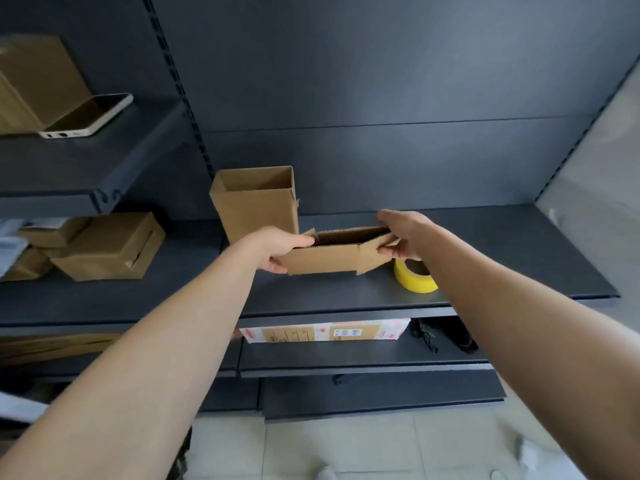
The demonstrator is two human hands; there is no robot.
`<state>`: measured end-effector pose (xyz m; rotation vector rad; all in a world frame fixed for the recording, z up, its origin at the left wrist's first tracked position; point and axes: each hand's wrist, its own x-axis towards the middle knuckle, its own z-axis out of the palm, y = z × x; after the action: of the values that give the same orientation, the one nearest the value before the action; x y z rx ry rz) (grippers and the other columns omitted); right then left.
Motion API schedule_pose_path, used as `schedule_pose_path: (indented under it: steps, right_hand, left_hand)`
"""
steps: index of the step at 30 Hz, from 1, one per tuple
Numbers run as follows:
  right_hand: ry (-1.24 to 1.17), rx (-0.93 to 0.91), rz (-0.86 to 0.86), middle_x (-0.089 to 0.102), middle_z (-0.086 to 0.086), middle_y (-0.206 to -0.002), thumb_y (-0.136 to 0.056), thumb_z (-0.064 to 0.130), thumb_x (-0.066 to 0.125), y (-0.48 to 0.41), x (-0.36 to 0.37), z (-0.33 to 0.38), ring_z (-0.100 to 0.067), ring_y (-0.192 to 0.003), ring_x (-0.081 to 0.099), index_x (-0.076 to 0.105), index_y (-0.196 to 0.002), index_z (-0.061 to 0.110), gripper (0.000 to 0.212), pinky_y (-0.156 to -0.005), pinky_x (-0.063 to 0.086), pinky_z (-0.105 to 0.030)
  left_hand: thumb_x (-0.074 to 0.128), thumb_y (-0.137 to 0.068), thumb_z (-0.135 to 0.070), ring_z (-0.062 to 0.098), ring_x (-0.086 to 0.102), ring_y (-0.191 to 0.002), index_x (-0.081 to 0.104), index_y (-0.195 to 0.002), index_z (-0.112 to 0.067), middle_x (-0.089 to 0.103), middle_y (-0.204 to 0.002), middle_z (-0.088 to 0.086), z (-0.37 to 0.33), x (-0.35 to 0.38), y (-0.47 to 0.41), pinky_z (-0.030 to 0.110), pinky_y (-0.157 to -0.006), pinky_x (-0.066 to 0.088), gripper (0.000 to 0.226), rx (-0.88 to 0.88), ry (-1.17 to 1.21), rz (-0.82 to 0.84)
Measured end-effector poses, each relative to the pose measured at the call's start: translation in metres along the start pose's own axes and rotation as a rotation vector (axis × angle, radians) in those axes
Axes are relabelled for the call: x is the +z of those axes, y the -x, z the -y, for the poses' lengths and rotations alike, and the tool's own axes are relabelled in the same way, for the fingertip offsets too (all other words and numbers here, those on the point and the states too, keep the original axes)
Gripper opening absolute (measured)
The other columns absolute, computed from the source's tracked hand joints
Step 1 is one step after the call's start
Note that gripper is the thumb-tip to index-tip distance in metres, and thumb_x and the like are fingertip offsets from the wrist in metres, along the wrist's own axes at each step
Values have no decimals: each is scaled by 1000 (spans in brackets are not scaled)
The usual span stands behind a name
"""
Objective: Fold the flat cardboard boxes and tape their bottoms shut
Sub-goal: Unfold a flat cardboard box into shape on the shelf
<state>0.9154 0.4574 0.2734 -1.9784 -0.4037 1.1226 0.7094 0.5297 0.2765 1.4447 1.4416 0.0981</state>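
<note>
Over the shelf, beside the tape, I hold the half-opened box with my left grip pinching one end and my right grip clamped on the far flap, apparently to square it up before taping the bottom.

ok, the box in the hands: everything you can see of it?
The held box is plain brown corrugated cardboard, half opened: its top gapes as a narrow dark slot, with small flaps sticking out at both ends. It lies lengthwise over the dark shelf; contact with it is unclear. The left hand grips its left end, the right hand pinches the right flap.
</note>
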Motion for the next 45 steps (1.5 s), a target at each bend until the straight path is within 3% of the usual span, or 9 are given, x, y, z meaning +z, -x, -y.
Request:
schedule_pose_path:
  steps: [5,11,13,16,20,25,30,35,45]
  right_hand:
    - [-14,41,26,57,-11,-117,-79,42,68,-15,5,9,-29,-96,62,54,-115,13,48,-71,57,-34]
    - [50,19,122,58,-8,-120,-67,66,73,-28,4,9,-32,-99,63,52,-121,17,76,-83,56,-42]
    - [83,-7,181,58,-6,-120,-68,61,76,-30,0,9,-32,-100,62,50,-123,20,74,-86,54,-42]
    - [141,-40,266,61,-7,-114,-80,29,77,-36,-9,8,-27,-95,64,47,-126,23,55,-88,53,-43]
    - [214,-74,345,60,-12,-99,-89,3,59,-37,-17,8,-24,-86,59,49,-119,21,35,-84,54,-37]
    - [332,-150,417,55,-12,-93,-92,5,55,-42,-22,8,-22,-84,51,55,-109,25,27,-82,53,-32]
    - [296,-144,404,66,-3,-95,-94,21,61,-40,-29,11,-16,-80,64,54,-110,25,18,-66,52,-26]
    - [196,-114,418,62,1,-99,-92,23,63,-48,-34,12,-18,-93,62,47,-122,25,33,-83,50,-33]
    - [213,-95,449,64,-7,-120,-88,11,66,-54,-38,14,-26,-112,60,55,-124,21,38,-96,48,-38]
  left_hand:
    - [63,-90,-36,28,61,-106,44,-134,-5,45,-136,14,-5,-2,-11,31,-82,57,57,-35,-123,-29]
    - [50,-98,-34,29,69,-92,39,-137,-4,45,-138,15,-13,10,-10,30,-73,57,51,-43,-186,-101]
    - [49,-98,-32,29,70,-87,45,-126,-7,52,-123,15,-16,17,-8,32,-75,58,38,-41,-185,-134]
    - [50,-97,-25,30,68,-90,46,-103,-8,54,-107,12,-19,26,-10,35,-77,59,18,-46,-143,-172]
    - [51,-96,-19,28,64,-94,48,-99,-8,54,-102,11,-24,36,-14,31,-70,58,12,-52,-97,-236]
    - [52,-96,-16,27,60,-89,46,-106,-7,51,-102,11,-29,43,-22,27,-57,55,14,-66,46,-331]
    - [65,-89,-26,19,56,-76,49,-111,-6,51,-114,7,-31,45,-31,33,-76,59,34,-39,152,-357]
    - [69,-87,-30,24,51,-115,42,-132,-7,45,-129,7,-37,48,-31,28,-78,55,58,5,228,-254]
    - [46,-100,-27,30,58,-104,43,-131,-7,53,-121,16,-42,45,-30,38,-74,52,37,-94,345,-197]
